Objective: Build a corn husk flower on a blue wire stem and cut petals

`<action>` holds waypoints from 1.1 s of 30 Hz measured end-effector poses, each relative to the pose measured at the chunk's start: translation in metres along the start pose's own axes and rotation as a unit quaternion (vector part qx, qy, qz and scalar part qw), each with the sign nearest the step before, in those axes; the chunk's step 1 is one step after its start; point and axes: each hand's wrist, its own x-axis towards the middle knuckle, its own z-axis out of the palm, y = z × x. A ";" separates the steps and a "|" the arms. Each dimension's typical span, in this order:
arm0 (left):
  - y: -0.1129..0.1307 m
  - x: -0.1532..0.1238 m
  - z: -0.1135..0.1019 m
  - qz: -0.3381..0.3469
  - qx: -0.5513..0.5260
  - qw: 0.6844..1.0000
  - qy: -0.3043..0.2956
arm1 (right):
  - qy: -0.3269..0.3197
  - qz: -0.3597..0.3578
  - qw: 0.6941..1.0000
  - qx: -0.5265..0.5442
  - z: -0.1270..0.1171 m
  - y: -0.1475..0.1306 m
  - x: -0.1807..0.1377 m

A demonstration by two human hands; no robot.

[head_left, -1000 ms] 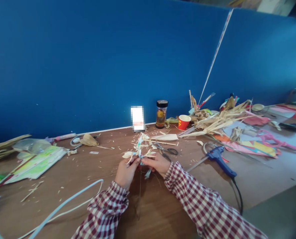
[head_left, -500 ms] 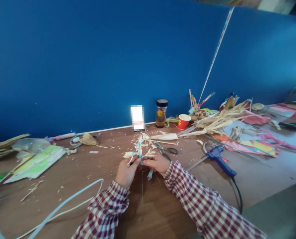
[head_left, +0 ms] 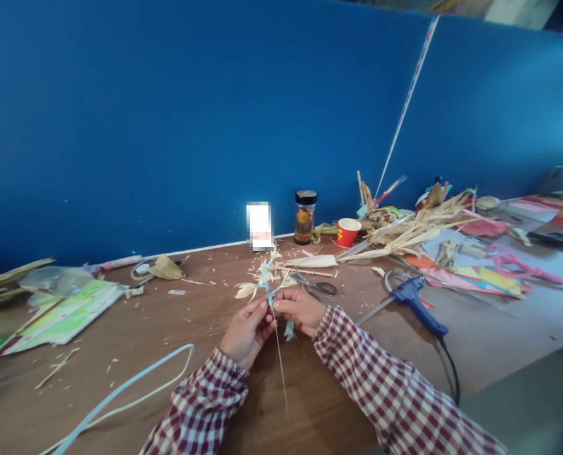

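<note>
Between my hands is a thin stem wrapped in light-blue tape, with pale corn-husk flowers along its upper part. My left hand pinches the stem low down from the left. From the right, the thumb and fingers of my right hand close on the same spot. Below the fingers a bare thin wire runs down toward me, tilted slightly right. A loose light-blue strip hangs under my right hand. Black-handled scissors lie just beyond that hand, their blades partly under husk.
A blue glue gun with a cord lies to the right. Behind stand a black-lidded jar and a red paper cup. Dried husks are heaped at right. A white cable loops at left; husk scraps litter the table.
The lower end of the wire has swung to the right, and the taped stem has turned a little in my fingers. Both hands keep their pinch.
</note>
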 end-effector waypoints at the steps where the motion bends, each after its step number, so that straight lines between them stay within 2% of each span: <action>1: 0.000 0.000 0.000 0.001 -0.004 1.000 -0.004 | -0.008 0.014 1.000 0.006 -0.001 0.000 0.000; 4: 0.001 0.001 -0.003 -0.003 -0.009 1.000 -0.015 | -0.028 0.036 0.998 0.033 -0.004 0.003 0.001; 10: 0.001 0.004 -0.010 -0.026 -0.026 0.998 -0.046 | -0.048 0.035 0.994 0.088 -0.003 0.006 0.001; 15: 0.001 0.004 -0.013 -0.036 -0.013 0.997 -0.059 | -0.054 0.041 0.994 0.083 0.002 0.002 -0.003; 20: -0.001 0.003 -0.010 -0.006 -0.009 0.996 -0.085 | -0.032 0.050 0.995 0.081 0.007 0.000 -0.005; 26: 0.000 0.003 -0.007 0.015 0.014 0.998 -0.066 | -0.015 0.038 0.997 0.071 0.007 0.002 -0.003; 33: 0.005 0.005 -0.014 -0.021 0.018 0.996 -0.087 | -0.070 0.024 0.996 0.054 0.002 0.003 -0.003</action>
